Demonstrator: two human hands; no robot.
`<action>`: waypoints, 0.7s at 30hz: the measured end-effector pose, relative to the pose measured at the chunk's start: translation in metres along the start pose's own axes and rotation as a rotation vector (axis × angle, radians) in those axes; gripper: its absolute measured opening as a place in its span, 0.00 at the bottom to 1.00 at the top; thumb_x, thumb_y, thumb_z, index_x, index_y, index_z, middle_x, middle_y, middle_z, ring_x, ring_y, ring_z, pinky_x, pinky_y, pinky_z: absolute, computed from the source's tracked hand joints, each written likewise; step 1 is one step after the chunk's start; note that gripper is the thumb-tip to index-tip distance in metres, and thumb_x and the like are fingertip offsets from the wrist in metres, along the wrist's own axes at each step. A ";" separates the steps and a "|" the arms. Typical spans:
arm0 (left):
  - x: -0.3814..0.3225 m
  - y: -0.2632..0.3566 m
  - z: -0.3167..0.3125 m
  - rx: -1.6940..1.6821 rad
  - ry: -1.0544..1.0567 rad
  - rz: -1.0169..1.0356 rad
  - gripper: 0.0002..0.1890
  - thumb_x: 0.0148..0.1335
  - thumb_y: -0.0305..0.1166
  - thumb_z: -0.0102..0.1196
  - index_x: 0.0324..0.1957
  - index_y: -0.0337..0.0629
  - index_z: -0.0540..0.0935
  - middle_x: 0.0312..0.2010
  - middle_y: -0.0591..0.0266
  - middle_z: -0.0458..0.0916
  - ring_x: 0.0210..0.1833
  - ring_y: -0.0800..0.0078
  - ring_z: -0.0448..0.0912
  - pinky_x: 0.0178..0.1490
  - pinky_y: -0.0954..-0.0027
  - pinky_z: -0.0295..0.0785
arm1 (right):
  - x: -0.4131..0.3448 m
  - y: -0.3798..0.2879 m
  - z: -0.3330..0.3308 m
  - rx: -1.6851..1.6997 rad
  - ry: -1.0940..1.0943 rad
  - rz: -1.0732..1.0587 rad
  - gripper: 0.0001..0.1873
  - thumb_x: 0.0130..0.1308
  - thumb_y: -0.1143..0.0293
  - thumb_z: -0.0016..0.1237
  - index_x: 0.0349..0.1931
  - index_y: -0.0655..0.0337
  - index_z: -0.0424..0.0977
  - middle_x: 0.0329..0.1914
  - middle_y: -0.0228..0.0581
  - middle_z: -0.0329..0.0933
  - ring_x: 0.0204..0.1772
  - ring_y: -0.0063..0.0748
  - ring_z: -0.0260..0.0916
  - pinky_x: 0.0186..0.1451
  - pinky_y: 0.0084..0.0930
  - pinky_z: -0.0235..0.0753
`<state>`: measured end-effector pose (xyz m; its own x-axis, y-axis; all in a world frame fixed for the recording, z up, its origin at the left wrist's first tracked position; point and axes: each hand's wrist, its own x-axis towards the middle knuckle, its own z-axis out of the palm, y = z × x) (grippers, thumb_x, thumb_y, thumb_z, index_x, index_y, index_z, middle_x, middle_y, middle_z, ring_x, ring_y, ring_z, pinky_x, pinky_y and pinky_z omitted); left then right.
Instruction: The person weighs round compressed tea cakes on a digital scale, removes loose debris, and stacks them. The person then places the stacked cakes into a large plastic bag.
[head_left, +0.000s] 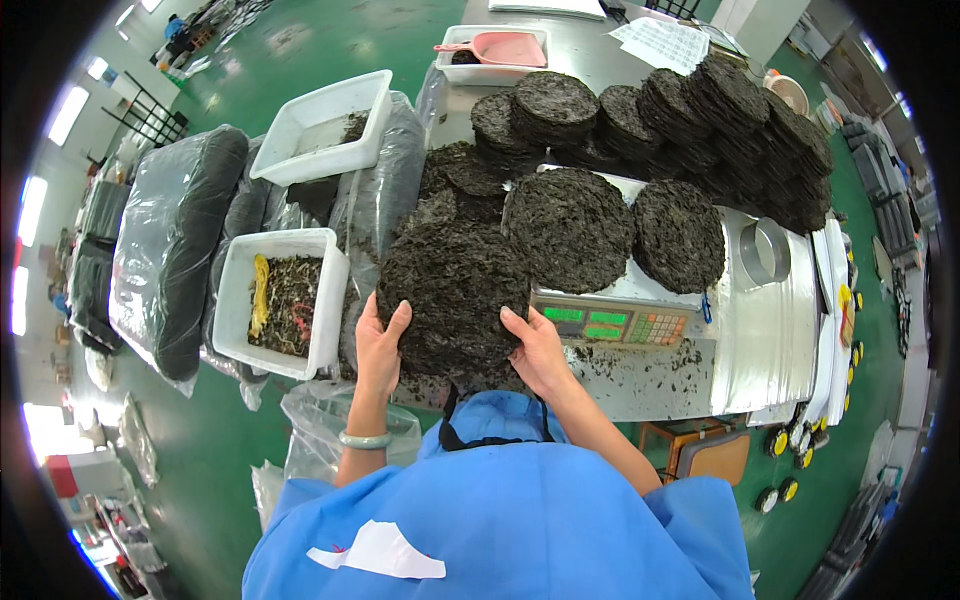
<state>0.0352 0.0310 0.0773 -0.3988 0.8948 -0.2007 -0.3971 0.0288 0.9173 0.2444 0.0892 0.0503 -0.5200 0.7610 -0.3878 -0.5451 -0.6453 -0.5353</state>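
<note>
Between my two hands is a round sheet of dried dark seaweed (454, 296). My left hand (381, 345) grips its left edge, thumb on top, and my right hand (536, 349) grips its right edge the same way. Just right of it, a large seaweed round (570, 229) and a smaller one (679, 236) lie on the pan of a digital scale (611, 322) with lit green displays. Behind the scale stand several stacks of seaweed rounds (555, 109). Loose seaweed pieces (442, 176) lie beyond the held sheet. The undersides of my fingers are hidden.
A white tub of seaweed scraps (337, 300) and another white tub (319, 165) rest at the left among plastic-wrapped dark bundles (176, 247). A metal ring (765, 251) lies right of the scale. A pink dustpan (510, 49) sits in a far white tray (487, 73). A chair (712, 457) stands lower right.
</note>
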 end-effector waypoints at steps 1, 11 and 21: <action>-0.001 0.001 0.002 0.038 -0.007 0.032 0.23 0.67 0.27 0.55 0.61 0.34 0.67 0.51 0.62 0.77 0.50 0.77 0.75 0.53 0.73 0.73 | 0.000 0.000 -0.003 0.013 -0.009 0.015 0.15 0.69 0.69 0.50 0.53 0.64 0.70 0.49 0.35 0.76 0.50 0.24 0.74 0.54 0.27 0.76; 0.002 -0.040 -0.039 0.347 0.114 0.031 0.35 0.67 0.41 0.55 0.69 0.33 0.56 0.67 0.47 0.61 0.71 0.60 0.59 0.73 0.59 0.53 | -0.029 -0.079 0.033 -0.312 0.142 -0.586 0.17 0.68 0.75 0.48 0.56 0.65 0.68 0.53 0.40 0.76 0.51 0.28 0.75 0.54 0.26 0.78; -0.029 -0.139 -0.071 1.099 0.469 0.038 0.40 0.50 0.39 0.70 0.60 0.30 0.64 0.55 0.44 0.65 0.52 0.52 0.69 0.57 0.59 0.67 | -0.029 -0.109 0.007 -0.007 0.167 -0.407 0.17 0.69 0.71 0.50 0.57 0.61 0.68 0.51 0.35 0.76 0.49 0.26 0.76 0.49 0.24 0.81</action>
<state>0.0429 -0.0311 -0.0685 -0.7483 0.6603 -0.0636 0.4502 0.5760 0.6823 0.3142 0.1370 0.1248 -0.1498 0.9539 -0.2600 -0.6791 -0.2904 -0.6741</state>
